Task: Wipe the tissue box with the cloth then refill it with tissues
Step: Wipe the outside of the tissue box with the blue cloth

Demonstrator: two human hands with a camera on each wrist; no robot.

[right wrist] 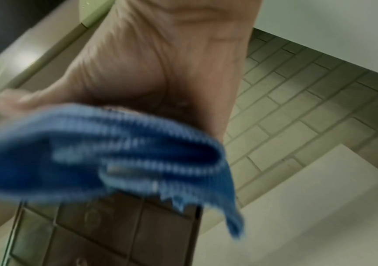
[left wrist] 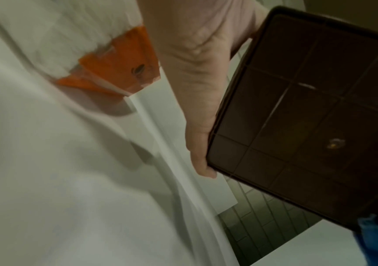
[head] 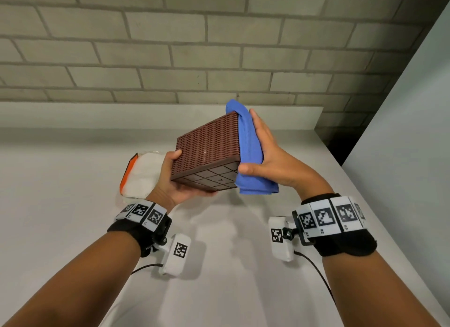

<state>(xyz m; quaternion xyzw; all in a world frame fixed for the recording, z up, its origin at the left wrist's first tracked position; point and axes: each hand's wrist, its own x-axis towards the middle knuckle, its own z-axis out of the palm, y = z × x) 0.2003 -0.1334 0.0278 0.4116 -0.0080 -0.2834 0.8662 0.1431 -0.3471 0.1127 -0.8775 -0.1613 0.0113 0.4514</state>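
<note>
Nearest the viewer, two forearms are seen with marker-covered wristbands, a small white camera unit hung under each wrist. Below and around both hands a pale countertop (head: 73, 229) is spread. Just beyond and to the outer side of the left hand (head: 170, 180), a white tissue pack (head: 143, 175) with an orange end is laid on the countertop, partly hidden by that hand. Farther off, behind both hands, a raised ledge is met by a grey brick wall (head: 194, 46), and a plain white panel is seen beyond the right hand (head: 267, 154).

The brown tissue box (head: 207, 154) is held in the air between the two hands, tilted, clear of the countertop. It is cradled from beneath and at its side by the left hand, the thumb laid on the woven face and the fingers curled under the base. A folded blue cloth (head: 250, 154) is pressed flat against the box's opposite side by the right hand, its fingers extended along the cloth and its thumb hooked over the box's near corner.

The box's sides are patterned like woven wicker, while its base, turned towards the viewer, is marked by a grid of squares.
</note>
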